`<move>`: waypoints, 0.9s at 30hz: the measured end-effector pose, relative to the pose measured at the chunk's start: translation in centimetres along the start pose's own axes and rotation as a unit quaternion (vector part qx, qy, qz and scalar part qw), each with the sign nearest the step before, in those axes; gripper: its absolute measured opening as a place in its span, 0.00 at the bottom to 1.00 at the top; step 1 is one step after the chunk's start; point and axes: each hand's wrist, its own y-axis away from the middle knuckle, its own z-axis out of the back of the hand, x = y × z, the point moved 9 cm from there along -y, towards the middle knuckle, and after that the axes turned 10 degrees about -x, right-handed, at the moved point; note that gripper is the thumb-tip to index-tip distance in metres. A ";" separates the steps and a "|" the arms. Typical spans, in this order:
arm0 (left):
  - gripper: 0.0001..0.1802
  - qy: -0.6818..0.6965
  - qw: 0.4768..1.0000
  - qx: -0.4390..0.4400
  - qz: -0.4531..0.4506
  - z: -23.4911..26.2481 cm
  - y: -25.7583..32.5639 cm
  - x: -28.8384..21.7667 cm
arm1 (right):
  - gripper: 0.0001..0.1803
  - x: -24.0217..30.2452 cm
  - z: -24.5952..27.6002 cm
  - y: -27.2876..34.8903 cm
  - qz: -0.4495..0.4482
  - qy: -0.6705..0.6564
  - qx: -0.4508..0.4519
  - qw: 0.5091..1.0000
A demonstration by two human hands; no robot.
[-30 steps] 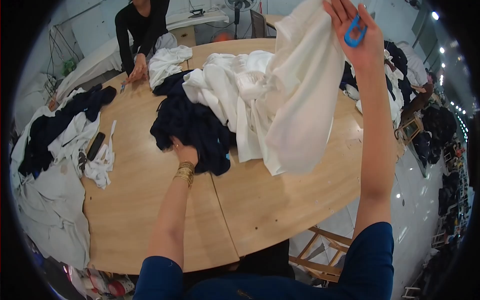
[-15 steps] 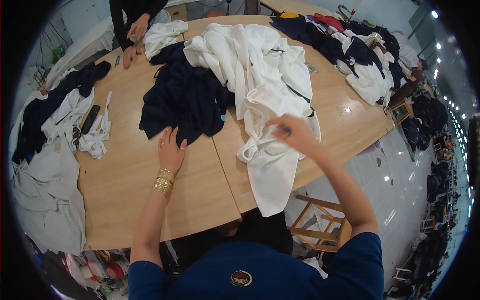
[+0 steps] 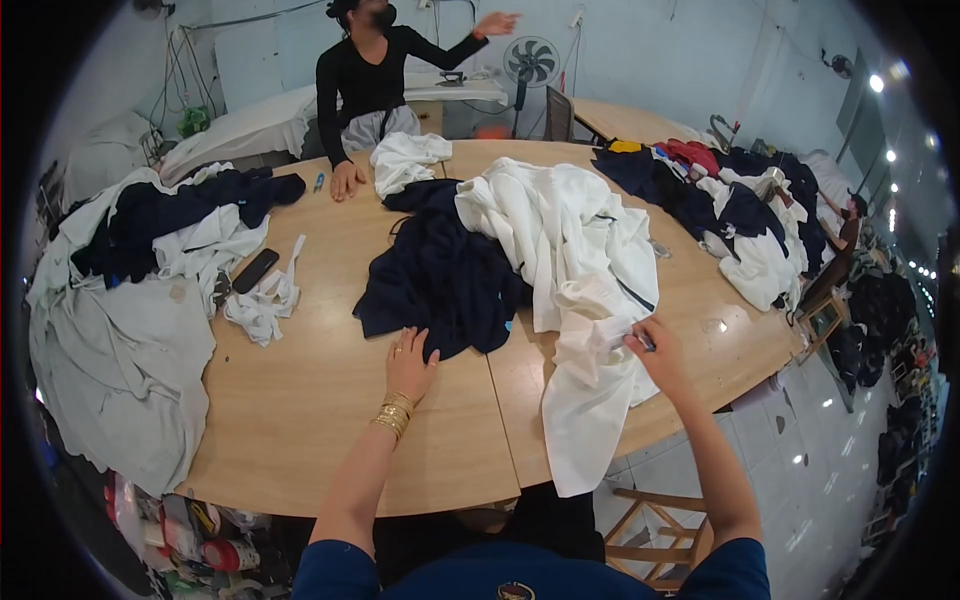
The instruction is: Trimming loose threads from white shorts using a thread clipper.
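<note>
Left hand (image 3: 408, 362): flat on table (image 3: 300, 400), touching near edge of dark garment (image 3: 440, 280)
Right hand (image 3: 655, 345): on white garment (image 3: 590, 330), right of dark garment
White garment: draped over table's near edge
Phone (image 3: 256, 270): far left, beside scraps (image 3: 262, 305)
Co-worker (image 3: 375, 80): behind table

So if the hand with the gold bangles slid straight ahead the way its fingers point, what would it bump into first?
The left hand lies flat on the wooden table, fingers pointing away from the person. Almost at once it would probably meet the dark navy garment; its edge lies right at the fingertips.
</note>
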 end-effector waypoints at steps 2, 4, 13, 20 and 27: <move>0.26 0.006 1.000 0.001 -0.009 -0.4 -0.5 -1.1 | 0.06 -0.2 1.4 0.8 -0.056 -0.149 -0.004 0.987; 0.26 0.003 1.000 -0.018 -0.020 -0.3 -0.3 -0.5 | 0.05 0.5 1.5 2.0 -0.185 -0.221 0.039 0.957; 0.26 -0.028 0.999 0.015 -0.003 -0.5 -0.5 0.2 | 0.07 3.2 -0.4 6.0 -0.116 -0.194 0.032 0.974; 0.25 0.004 0.999 0.034 -0.005 -0.9 0.1 0.6 | 0.15 2.7 -6.6 12.8 -0.045 -0.032 0.162 0.985; 0.26 0.009 0.999 0.046 0.002 -1.1 0.2 0.2 | 0.23 5.6 -10.0 14.8 0.076 0.114 0.261 0.956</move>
